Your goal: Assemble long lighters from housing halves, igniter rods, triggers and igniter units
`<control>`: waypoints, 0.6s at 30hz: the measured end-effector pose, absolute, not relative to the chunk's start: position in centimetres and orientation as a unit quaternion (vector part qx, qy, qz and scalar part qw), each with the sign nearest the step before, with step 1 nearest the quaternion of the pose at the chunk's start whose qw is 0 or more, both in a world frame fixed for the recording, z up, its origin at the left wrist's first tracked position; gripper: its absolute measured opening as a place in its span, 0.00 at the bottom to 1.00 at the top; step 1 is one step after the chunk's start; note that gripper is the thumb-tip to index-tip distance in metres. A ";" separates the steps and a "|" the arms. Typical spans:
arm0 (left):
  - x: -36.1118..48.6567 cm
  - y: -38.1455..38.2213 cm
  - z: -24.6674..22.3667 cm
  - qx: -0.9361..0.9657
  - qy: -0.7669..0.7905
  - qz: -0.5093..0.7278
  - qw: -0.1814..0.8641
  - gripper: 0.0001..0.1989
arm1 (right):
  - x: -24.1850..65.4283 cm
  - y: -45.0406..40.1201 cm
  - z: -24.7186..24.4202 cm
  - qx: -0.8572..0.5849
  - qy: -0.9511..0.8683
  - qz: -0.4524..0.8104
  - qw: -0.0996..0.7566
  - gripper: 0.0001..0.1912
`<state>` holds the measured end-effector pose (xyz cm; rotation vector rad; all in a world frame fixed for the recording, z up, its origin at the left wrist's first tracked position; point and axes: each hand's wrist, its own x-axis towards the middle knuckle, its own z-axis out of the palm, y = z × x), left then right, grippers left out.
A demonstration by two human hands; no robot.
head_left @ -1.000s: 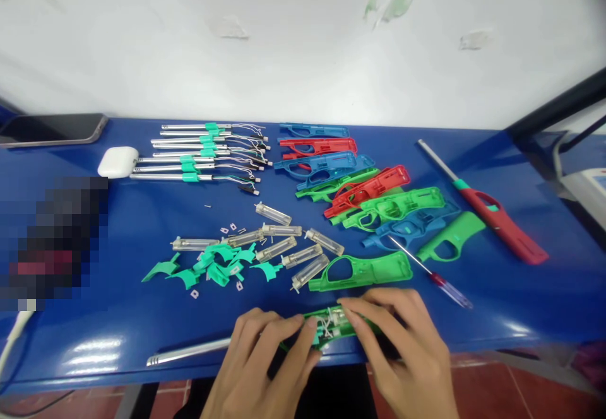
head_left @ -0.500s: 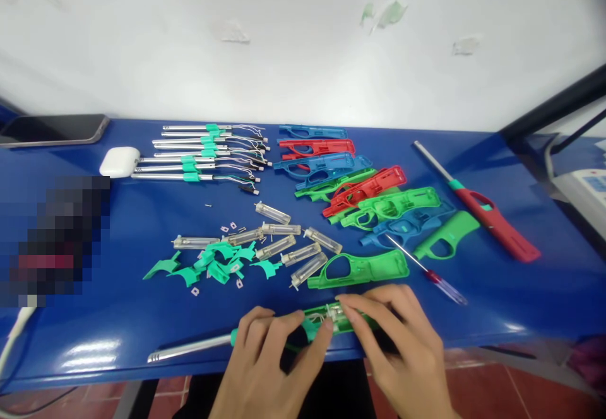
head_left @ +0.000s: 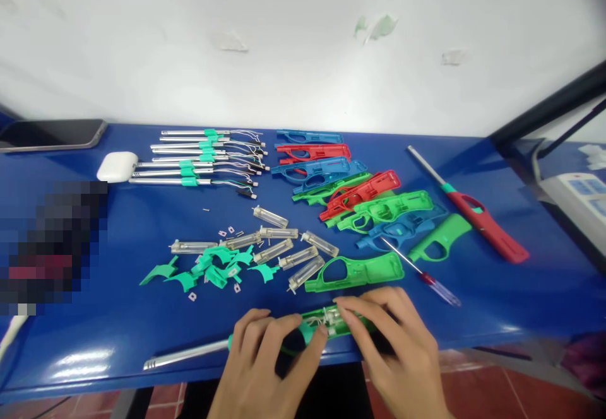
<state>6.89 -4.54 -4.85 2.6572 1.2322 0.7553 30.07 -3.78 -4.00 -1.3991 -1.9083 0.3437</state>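
At the table's front edge lies an opened green long-nosed lighter (head_left: 310,313), its metal tube (head_left: 184,354) pointing left. My left hand (head_left: 272,356) is closed on the lighter's casing, thumb and fingers on either side of the teal trigger. My right hand (head_left: 395,337) grips the right part of the casing, fingertips pressing at a clear fuel tank (head_left: 333,315) seated inside. White wires show between my hands; my right fingers hide the casing's end. Just behind lies an empty green casing half (head_left: 364,271), beside several loose clear fuel tanks (head_left: 307,272).
Teal triggers (head_left: 218,274) lie in a pile at left centre. Metal tubes with wires (head_left: 180,165) are lined up behind. Coloured casings (head_left: 364,195) overlap at right, near a screwdriver (head_left: 438,286) and a red lighter (head_left: 487,223). A white earphone case (head_left: 117,166) and phone (head_left: 52,135) are far left.
The view has shifted slightly, so the table's things sit a little lower and further left. Both hands keep their hold on the green lighter with hardly any movement.
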 end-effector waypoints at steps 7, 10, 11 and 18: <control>7.3 -4.4 -5.5 0.855 0.421 0.294 0.070 0.26 | 33.2 -3.0 -3.2 -0.562 -0.757 0.063 0.328 0.17; 8.0 -4.6 -6.0 0.835 0.438 0.325 0.076 0.28 | 35.0 -2.1 -3.1 -0.546 -0.806 0.029 0.225 0.26; 8.2 -4.7 -6.1 0.833 0.441 0.327 0.072 0.27 | 35.4 -1.8 -3.1 -0.539 -0.820 0.023 0.194 0.28; 6.8 -3.9 -5.0 0.871 0.400 0.283 0.009 0.27 | 36.7 -1.0 -3.3 -0.493 -0.851 -0.009 0.181 0.20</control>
